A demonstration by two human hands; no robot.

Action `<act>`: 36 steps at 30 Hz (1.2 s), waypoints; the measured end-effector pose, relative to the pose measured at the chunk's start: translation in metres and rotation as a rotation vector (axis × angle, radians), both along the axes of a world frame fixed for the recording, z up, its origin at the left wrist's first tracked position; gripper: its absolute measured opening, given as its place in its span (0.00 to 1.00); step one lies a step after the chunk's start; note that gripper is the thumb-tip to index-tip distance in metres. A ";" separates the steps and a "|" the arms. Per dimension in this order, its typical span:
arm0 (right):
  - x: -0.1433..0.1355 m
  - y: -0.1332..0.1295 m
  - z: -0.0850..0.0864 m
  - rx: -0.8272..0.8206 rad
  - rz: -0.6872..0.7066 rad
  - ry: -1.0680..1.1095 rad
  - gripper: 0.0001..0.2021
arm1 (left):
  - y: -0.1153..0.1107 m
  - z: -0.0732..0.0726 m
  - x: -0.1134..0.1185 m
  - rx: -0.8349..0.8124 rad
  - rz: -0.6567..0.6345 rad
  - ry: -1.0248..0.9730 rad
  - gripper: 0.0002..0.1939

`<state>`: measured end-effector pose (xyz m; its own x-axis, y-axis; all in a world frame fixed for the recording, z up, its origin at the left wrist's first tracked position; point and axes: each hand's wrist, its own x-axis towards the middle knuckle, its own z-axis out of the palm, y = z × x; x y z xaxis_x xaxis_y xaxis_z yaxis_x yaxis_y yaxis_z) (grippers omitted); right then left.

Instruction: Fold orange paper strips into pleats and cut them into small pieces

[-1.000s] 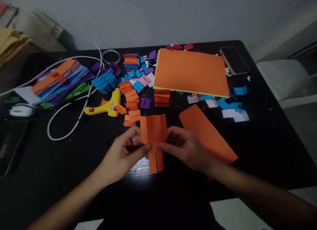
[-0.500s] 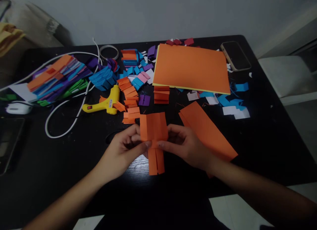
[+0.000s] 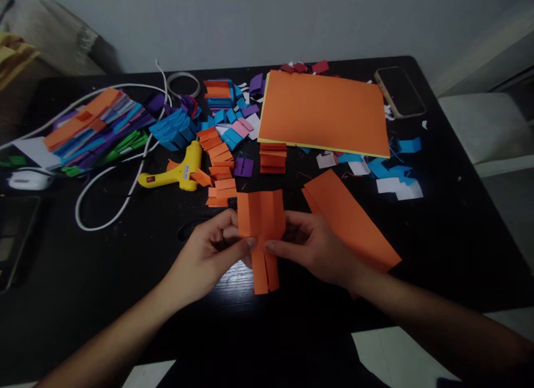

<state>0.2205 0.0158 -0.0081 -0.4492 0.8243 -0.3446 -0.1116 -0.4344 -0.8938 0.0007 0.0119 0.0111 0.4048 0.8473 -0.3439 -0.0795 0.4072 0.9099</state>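
Between my hands, above the black table, is a creased piece of orange paper [image 3: 261,212], its upper part spread wide and its lower part folded into a narrow strip with a slit down the middle. My left hand [image 3: 214,249] pinches its left edge, thumb on the front and fingers behind. From the other side my right hand [image 3: 311,243] grips the right edge the same way, its thumb tip close to the left one. Partly under my right forearm lies a folded orange sheet [image 3: 350,218].
A yellow glue gun [image 3: 183,171] rests left of several folded orange pieces [image 3: 219,154]. Behind are a large orange sheet [image 3: 325,112] and a phone [image 3: 400,93]. A white cable [image 3: 79,210] loops around coloured paper strips [image 3: 104,121]. Blue and white scraps [image 3: 387,171] lie to the right.
Both thumbs stay at the paper's middle. The paper's lower strip has swung slightly to the right, and its upper part looks a little more creased. The view has shifted slightly.
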 end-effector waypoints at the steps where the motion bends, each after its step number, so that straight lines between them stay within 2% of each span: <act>1: 0.000 0.000 0.000 0.003 -0.002 0.000 0.14 | 0.000 0.000 0.000 -0.005 -0.002 0.000 0.05; 7: 0.000 -0.002 0.001 0.010 -0.007 0.001 0.11 | 0.000 0.000 0.000 -0.008 -0.006 -0.001 0.05; 13: -0.002 -0.002 0.000 -0.012 -0.003 0.029 0.19 | -0.002 0.000 0.002 0.028 0.013 0.029 0.05; 19: 0.000 0.000 -0.001 -0.023 0.001 0.004 0.14 | -0.003 -0.002 0.000 0.042 0.036 0.022 0.04; 31: 0.000 0.001 0.003 -0.003 -0.010 -0.031 0.13 | -0.003 -0.002 -0.002 0.067 0.021 0.119 0.08; 36: 0.000 0.000 0.003 0.008 -0.004 -0.042 0.11 | -0.004 -0.003 -0.002 0.047 0.042 0.094 0.08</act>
<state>0.2208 0.0160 -0.0049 -0.4312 0.8290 -0.3561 -0.0759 -0.4266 -0.9013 -0.0012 0.0080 0.0086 0.3366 0.8789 -0.3379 -0.0088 0.3617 0.9322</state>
